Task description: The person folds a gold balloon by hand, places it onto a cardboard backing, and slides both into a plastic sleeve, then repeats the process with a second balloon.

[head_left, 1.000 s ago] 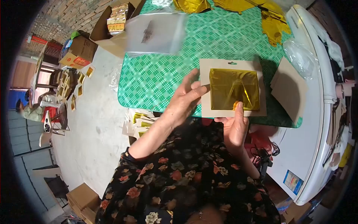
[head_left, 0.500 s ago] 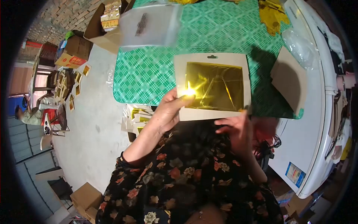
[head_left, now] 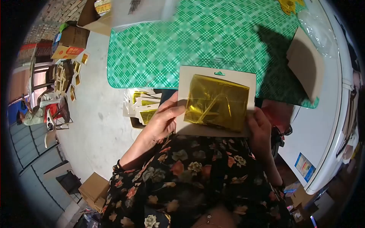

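A beige backing card (head_left: 216,71) with a hang hole at its top is held in front of my body. On it lies a folded packet of shiny gold foil (head_left: 216,102), slightly tilted on the card. My left hand (head_left: 164,119) grips the card's left edge, thumb on the front and fingers behind. My right hand (head_left: 260,127) is closed at the right edge, partly in shadow, with its fingertips at the card.
The green checked tabletop (head_left: 152,64) lies beyond the card. Beige cards (head_left: 304,60) and clear plastic (head_left: 315,32) are at right, plastic bags (head_left: 142,13) at upper left. Below the table edge, a box holds several gold-foil cards (head_left: 146,108). A white refrigerator (head_left: 308,133) stands right; a person (head_left: 34,116) sits far left.
The card has come down closer to my body, and its gold packet now sits tilted. My right hand, apart and blurred before, has come to the card's right edge. My left hand keeps its grip.
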`<state>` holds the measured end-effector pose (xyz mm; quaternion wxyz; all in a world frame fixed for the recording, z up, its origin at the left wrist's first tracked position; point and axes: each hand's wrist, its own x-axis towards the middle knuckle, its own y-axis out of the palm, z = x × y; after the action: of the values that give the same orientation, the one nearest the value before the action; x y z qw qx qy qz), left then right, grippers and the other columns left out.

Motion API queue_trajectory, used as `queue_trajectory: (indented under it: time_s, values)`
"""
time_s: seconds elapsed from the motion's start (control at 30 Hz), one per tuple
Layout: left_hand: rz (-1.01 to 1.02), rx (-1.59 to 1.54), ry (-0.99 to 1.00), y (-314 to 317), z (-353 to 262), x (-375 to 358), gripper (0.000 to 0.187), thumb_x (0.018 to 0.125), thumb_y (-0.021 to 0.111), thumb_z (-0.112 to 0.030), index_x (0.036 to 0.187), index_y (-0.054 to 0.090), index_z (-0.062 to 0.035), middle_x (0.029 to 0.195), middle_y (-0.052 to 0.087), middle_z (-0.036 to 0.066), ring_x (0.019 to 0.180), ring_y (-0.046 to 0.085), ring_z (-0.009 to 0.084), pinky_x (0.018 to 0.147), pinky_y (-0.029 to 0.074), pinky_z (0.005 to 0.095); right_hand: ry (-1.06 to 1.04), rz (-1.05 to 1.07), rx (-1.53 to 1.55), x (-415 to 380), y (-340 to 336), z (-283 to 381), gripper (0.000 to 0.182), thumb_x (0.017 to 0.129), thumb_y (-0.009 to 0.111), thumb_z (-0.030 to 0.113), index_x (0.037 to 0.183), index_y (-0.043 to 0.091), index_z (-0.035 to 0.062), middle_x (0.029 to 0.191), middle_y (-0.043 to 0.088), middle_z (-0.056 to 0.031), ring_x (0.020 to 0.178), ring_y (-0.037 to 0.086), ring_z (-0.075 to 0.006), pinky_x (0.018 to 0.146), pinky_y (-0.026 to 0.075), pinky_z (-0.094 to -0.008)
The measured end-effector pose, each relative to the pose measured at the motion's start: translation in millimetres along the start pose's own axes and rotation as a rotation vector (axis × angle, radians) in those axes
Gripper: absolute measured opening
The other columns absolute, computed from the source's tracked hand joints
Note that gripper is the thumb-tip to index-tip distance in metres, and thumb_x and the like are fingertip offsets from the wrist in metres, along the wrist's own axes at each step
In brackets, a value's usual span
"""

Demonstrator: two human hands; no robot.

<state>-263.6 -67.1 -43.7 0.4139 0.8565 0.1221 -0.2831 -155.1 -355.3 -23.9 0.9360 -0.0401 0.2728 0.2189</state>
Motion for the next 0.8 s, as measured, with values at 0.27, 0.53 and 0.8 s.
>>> queue_trajectory:
  time_s: [0.27,0.53,0.8]
  values:
    - [0.086,0.240,-0.031,-33.0,-6.1,-4.4,0.044,0.107,0.063,-0.007,0.150,0.055,-0.0028,0.108,0.067,-0.007,0.087,0.060,-0.0005,0.073,0.048,0.0140,-0.055,-0.020,-0.149,1.9,-7.4,-17.6,0.022,0.110,0.054,0.014,0.120,0.067,-0.0013,0.102,0.071,-0.0044,0.092,0.061,-0.0094,0.083,0.050,-0.0281]
    - [0.066,0.328,-0.063,-42.5,-3.1,-10.4,0.043,0.106,0.068,-0.013,0.145,0.059,0.0026,0.130,0.070,0.003,0.102,0.069,0.0051,0.083,0.059,0.0211,-0.052,-0.052,-0.376,2.4,-8.0,-8.1,0.028,0.111,0.060,0.022,0.097,0.067,-0.0012,0.077,0.056,0.0028,0.077,0.047,-0.0066,0.066,0.042,-0.0287]
    - [0.140,0.184,0.020,-28.7,-13.7,-5.0,0.059,0.104,0.071,-0.012,0.156,0.045,0.0004,0.126,0.070,0.003,0.094,0.073,0.0094,0.079,0.063,0.0235,-0.199,0.003,-0.235,23.1,-16.6,-10.4,0.025,0.112,0.056,0.021,0.123,0.066,-0.0002,0.096,0.061,0.0005,0.086,0.050,-0.0076,0.075,0.043,-0.0265]
